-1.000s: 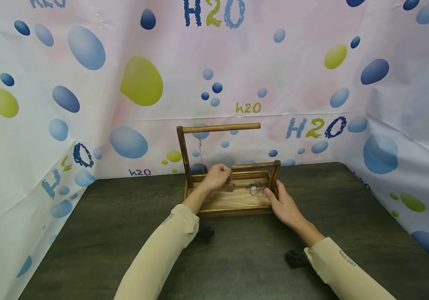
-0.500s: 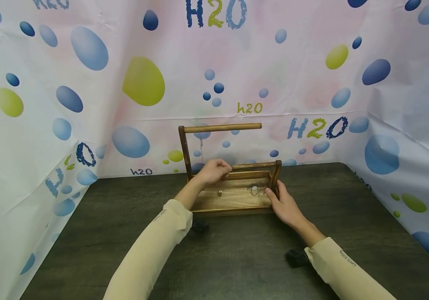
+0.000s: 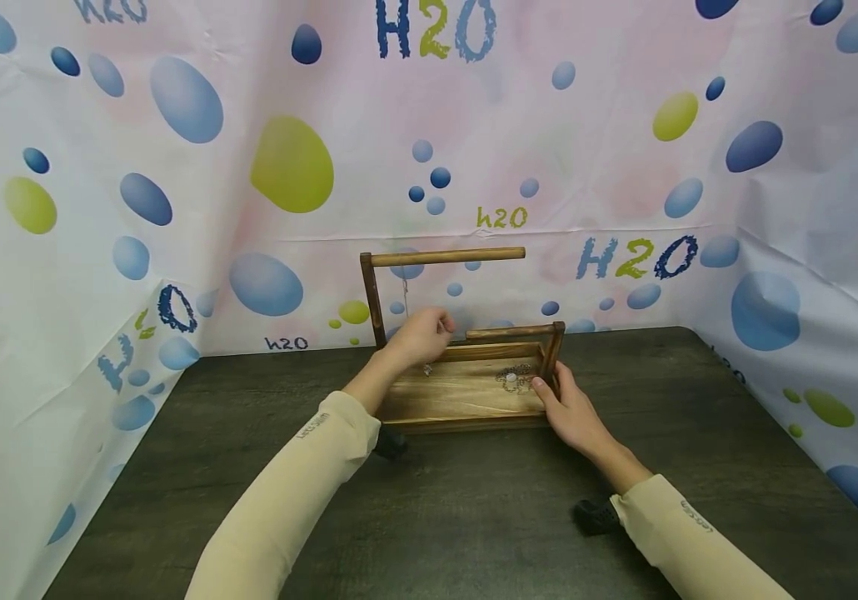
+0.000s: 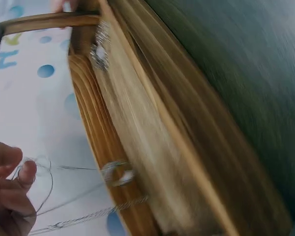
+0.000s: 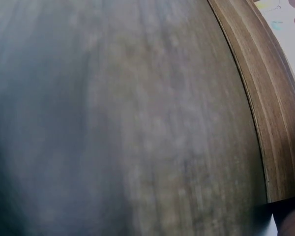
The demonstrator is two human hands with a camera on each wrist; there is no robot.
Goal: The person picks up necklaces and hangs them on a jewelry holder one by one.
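My left grip (image 3: 420, 335) pinches a thin, silvery chain (image 4: 78, 168); my right grip (image 3: 575, 421) clasps the end of a rectangular, wooden box (image 3: 459, 402) on the dark, grained surface (image 3: 489, 517).

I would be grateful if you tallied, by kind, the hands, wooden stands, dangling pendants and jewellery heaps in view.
Hands: 2 (left hand, right hand)
Wooden stand: 1
Dangling pendant: 1, below the left hand
Jewellery heap: 1, near the right hand; its separate pieces cannot be counted
Total: 5
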